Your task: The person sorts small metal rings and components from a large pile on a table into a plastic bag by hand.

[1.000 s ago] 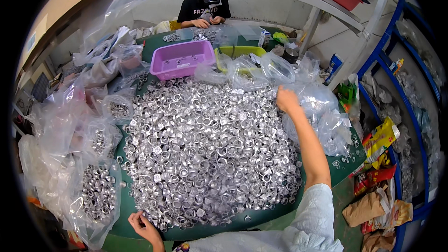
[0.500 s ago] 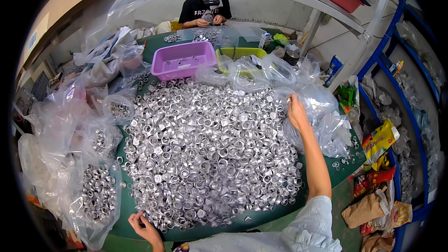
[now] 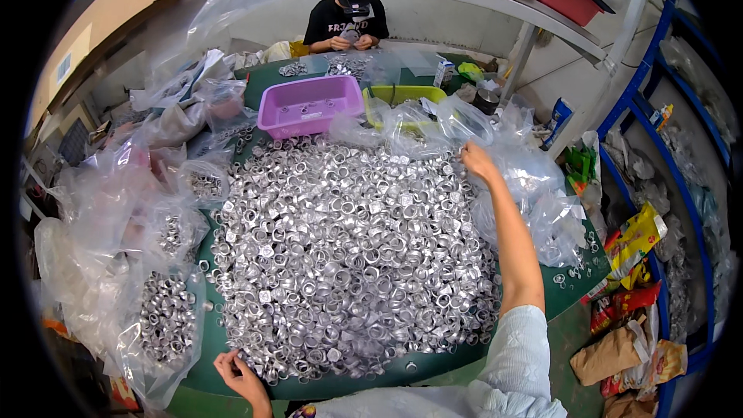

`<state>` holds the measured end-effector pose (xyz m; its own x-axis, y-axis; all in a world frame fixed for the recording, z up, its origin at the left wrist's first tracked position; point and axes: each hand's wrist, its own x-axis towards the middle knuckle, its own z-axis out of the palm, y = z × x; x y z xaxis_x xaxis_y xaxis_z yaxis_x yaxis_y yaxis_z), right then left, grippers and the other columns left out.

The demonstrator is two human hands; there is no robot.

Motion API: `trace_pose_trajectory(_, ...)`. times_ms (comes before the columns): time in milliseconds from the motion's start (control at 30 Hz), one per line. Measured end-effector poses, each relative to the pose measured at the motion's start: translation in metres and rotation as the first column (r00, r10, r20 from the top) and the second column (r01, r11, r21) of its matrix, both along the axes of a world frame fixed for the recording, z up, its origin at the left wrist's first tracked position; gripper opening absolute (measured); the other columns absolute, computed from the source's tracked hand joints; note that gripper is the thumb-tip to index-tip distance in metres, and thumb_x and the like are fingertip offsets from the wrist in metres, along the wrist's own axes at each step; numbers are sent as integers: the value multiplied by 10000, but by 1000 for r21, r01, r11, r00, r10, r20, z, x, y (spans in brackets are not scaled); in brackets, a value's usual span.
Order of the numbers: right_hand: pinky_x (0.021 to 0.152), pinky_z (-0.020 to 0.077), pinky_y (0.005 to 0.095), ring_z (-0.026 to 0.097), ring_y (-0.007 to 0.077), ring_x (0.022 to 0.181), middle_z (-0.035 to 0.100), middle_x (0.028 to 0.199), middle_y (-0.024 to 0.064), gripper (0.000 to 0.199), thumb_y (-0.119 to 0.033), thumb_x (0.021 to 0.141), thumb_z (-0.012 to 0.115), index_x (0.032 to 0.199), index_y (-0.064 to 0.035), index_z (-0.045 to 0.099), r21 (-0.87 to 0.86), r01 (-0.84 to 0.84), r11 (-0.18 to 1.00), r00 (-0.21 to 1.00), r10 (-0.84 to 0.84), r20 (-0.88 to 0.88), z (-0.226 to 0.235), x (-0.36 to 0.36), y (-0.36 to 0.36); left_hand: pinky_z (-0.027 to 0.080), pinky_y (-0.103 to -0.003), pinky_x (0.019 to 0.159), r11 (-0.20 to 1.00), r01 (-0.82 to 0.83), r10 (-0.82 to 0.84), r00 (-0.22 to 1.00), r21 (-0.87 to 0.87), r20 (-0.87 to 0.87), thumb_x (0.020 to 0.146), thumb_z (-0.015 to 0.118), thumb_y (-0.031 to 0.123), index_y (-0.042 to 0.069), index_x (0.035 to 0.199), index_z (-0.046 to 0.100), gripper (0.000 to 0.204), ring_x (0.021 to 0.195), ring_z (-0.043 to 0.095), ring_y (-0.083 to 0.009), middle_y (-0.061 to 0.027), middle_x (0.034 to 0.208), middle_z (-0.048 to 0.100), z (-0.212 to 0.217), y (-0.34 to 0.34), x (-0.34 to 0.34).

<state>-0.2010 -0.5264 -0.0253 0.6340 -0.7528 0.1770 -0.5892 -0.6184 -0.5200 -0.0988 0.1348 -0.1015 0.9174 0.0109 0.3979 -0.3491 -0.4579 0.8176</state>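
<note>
A broad heap of silver metal rings [image 3: 348, 248] covers the middle of the green table [image 3: 402, 378]. At the heap's near left edge is my left hand [image 3: 238, 375], its fingers bent together beside the outermost rings. Whatever may be between those fingertips is too small to make out. My right arm reaches forward across the heap's right side. At the far right edge of the rings, my right hand [image 3: 477, 161] is closed in a pinch next to clear plastic bags [image 3: 526, 170]; its fingertips hide what they hold, if anything.
Beyond the heap stand a purple basin [image 3: 309, 112] with a few rings and a yellow-green basin [image 3: 406, 94]. Ring-filled plastic bags [image 3: 166, 317] crowd the left. A blue shelf rack [image 3: 646, 116] rises at right. Across the table sits another person [image 3: 346, 27], hands together.
My right hand has moved slightly left and farther forward along the heap's edge. My left hand stays in place. The view has shifted a little.
</note>
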Motion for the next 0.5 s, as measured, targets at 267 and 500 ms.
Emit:
trace_pose_trajectory(267,631,448,293,555,201,735,613,899,138,197,-119,882,373,943,13,505,733,-45,678,934,-232,272,-17,15,-6,294,-227,552,1000,-17,17,999,10,-27,848,472,-54,18,868,570,124,707,406,-109,-40,905,402,4,0,-3)
trace_pose_trajectory(500,861,428,403,554,290,1010,564,1122,201,231,-94,905,341,1080,23,434,710,-326,625,845,-145,515,30,-7,38,292,-227,559,999,-20,21,1000,28,-21,847,473,-52,21,862,568,121,702,401,-108,-36,904,403,4,0,-3)
